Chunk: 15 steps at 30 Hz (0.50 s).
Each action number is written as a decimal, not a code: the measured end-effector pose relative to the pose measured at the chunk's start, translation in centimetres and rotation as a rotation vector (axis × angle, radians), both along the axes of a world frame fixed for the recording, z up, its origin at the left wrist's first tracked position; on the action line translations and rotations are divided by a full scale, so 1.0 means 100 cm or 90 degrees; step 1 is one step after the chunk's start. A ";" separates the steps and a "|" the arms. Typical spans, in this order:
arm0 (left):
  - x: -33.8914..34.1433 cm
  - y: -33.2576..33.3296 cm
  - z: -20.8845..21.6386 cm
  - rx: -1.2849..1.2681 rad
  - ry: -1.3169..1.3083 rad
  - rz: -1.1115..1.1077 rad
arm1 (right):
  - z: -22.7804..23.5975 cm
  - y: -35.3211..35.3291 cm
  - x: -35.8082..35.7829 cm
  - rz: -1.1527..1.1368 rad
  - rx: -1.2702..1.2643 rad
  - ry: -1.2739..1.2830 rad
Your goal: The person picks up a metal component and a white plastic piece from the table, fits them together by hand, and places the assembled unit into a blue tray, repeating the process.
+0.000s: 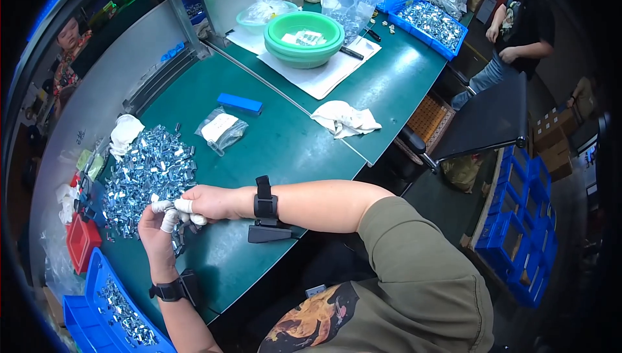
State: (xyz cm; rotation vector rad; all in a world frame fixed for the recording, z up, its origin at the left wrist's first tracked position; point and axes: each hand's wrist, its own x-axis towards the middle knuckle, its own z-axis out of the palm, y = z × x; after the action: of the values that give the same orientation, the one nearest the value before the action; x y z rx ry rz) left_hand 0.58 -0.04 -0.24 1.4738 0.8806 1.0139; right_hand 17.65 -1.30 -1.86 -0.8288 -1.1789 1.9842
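Left hand [155, 228]: at the near edge of the pile, fingers curled in, fingertips wrapped in white; a black band circles the wrist.
Right hand [210, 203]: comes in from the right, fingers bent and meeting the left hand's, with white wraps too; a black band circles this wrist as well.
Grip: the fingers of both hands bunch together, and I cannot tell whether a part is pinched between them.
Pile [149, 168]: small, shiny metal parts heaped on the left side of the table [285, 149], just beyond the hands; a few lie close under the left hand.
Left edge: a white cloth [126, 133] touches the pile's far side; a red bin [80, 243] stands nearer.
Near left: a blue tray [94, 272] holds more metal parts.
Mid table: a clear bag [221, 129] with something white inside lies right of the pile, a blue block [240, 103] just beyond it; a crumpled rag [345, 118] lies farther right.
Far side: a green bowl [303, 58] sits on white paper [317, 84], a black marker [352, 53] to its right.
Far right: another blue tray [421, 39] is filled with metal parts; beyond it is a person [525, 29] in black.
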 end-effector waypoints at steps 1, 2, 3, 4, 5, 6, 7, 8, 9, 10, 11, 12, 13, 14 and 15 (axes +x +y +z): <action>0.004 0.000 0.000 -0.001 -0.008 0.014 | -0.006 0.001 -0.004 -0.066 0.042 0.006; 0.008 -0.001 -0.001 -0.002 -0.016 0.027 | -0.013 0.001 -0.008 -0.132 0.085 0.012; 0.009 -0.002 0.000 -0.001 -0.022 0.044 | -0.016 0.002 -0.010 -0.195 0.129 0.020; 0.010 -0.003 -0.001 -0.002 -0.022 0.043 | -0.019 0.002 -0.009 -0.196 0.128 0.019; 0.011 -0.003 -0.001 0.002 -0.019 0.041 | -0.022 0.003 -0.008 -0.207 0.177 -0.007; 0.009 -0.003 -0.001 0.008 -0.015 0.042 | -0.023 0.004 -0.008 -0.216 0.227 -0.031; 0.008 -0.004 -0.001 0.013 -0.010 0.044 | -0.024 0.006 -0.009 -0.223 0.277 -0.055; 0.004 -0.004 -0.001 0.012 -0.007 0.054 | -0.021 0.007 -0.009 -0.213 0.275 -0.051; 0.003 -0.004 -0.001 0.016 0.012 0.042 | -0.013 0.005 -0.005 -0.154 0.186 -0.041; 0.003 -0.003 0.000 0.018 0.032 0.033 | -0.006 0.005 0.001 -0.091 0.097 -0.031; 0.000 -0.004 0.001 0.017 0.054 0.033 | 0.001 0.004 0.003 -0.018 0.004 -0.021; 0.003 -0.003 0.000 0.019 0.066 0.037 | 0.007 0.002 0.007 -0.042 -0.006 -0.034; 0.010 -0.001 0.000 0.017 0.079 0.046 | 0.010 0.000 0.011 -0.061 -0.017 -0.047; 0.011 0.001 0.002 0.027 0.082 0.060 | 0.004 0.003 0.009 -0.092 0.020 -0.022; 0.011 0.004 0.000 0.035 0.085 0.076 | -0.006 0.007 0.005 -0.122 0.053 0.005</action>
State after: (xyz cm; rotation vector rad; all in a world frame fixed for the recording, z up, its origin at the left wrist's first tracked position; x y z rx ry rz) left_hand 1.69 0.37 -0.25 1.5646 1.0530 1.0437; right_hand 18.10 -0.64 -2.45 -0.8577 -1.1260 1.7690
